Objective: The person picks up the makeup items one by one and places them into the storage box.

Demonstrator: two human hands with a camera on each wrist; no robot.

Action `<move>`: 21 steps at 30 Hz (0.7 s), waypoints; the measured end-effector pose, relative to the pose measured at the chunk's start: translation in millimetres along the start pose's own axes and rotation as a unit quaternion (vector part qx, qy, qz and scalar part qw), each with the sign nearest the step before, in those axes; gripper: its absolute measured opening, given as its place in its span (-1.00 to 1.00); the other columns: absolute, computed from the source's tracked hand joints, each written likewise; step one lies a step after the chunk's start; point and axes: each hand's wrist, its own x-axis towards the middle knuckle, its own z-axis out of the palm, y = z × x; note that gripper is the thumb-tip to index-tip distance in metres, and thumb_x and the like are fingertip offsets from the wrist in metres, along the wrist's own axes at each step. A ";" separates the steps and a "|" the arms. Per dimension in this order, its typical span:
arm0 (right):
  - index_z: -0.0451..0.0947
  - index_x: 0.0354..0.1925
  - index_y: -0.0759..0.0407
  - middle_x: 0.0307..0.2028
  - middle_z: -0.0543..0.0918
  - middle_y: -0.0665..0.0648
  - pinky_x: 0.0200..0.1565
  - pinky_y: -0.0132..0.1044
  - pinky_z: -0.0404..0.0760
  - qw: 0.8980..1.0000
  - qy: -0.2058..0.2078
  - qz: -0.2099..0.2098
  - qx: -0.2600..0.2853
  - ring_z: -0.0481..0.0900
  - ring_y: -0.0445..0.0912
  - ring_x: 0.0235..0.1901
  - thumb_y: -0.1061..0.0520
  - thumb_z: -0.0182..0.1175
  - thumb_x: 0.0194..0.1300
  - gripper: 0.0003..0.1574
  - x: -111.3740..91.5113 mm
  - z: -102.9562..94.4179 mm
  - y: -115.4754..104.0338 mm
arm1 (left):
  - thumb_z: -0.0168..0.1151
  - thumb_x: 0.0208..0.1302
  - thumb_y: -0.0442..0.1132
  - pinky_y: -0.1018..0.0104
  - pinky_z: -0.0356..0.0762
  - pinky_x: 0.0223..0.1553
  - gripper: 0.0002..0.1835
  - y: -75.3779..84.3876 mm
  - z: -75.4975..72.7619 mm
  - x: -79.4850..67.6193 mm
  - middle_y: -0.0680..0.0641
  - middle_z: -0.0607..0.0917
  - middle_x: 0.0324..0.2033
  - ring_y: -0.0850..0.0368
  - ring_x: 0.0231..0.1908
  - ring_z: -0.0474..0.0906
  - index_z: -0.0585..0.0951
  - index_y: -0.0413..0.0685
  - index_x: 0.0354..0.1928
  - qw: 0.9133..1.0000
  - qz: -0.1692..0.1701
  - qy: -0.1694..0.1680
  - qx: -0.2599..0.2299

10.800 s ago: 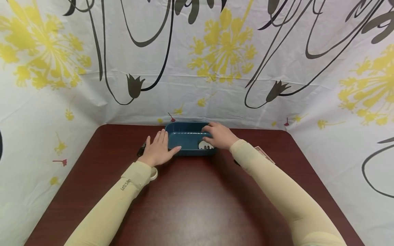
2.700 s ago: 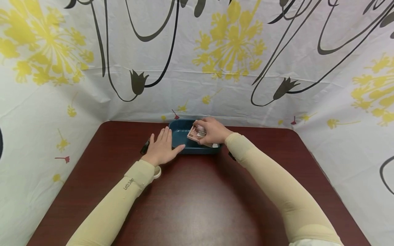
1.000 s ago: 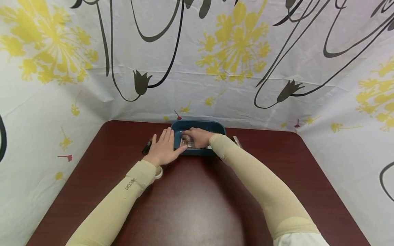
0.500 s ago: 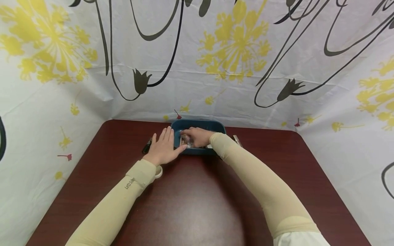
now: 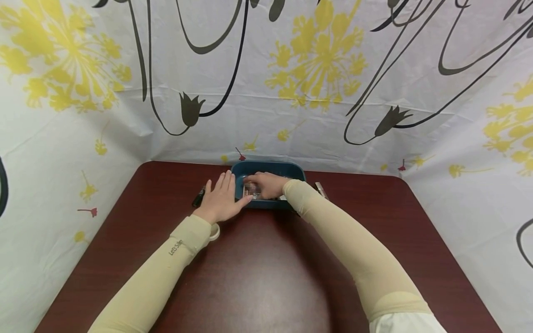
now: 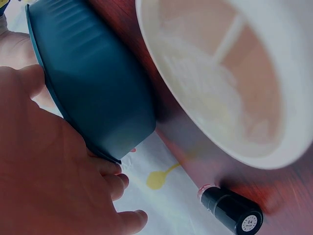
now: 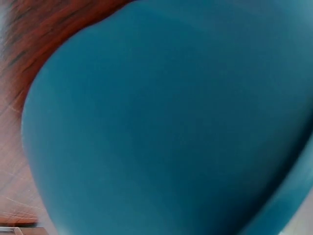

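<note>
Blue and open-topped, a bin [image 5: 270, 166] holds the palette [image 5: 250, 191] inside, toward its left end, where the right hand [image 5: 270, 185] grips it with bent fingers. The left hand [image 5: 220, 199] is spread wide, fingers touching the bin's left rim, and a black lipstick tube [image 6: 229, 207] lies near it on the dark red table [image 5: 254, 277].

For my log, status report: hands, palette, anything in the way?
Left hand resting against tray. Right hand over palette, grip unclear. Palette inside tray, partly hidden. No obstruction visible.
</note>
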 end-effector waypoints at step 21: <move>0.27 0.51 -0.01 0.29 0.42 0.14 0.05 -0.10 0.51 0.998 0.042 0.010 0.041 0.49 -0.06 -0.01 0.01 0.24 0.40 -0.22 -3.4 -0.7 7.5 | -0.26 0.40 0.49 -0.32 -0.31 0.43 0.07 -0.1 -0.1 1.1 -0.26 -0.11 0.57 -0.15 0.55 -0.22 -0.07 -0.26 0.58 1.000 -0.001 -0.006 0.002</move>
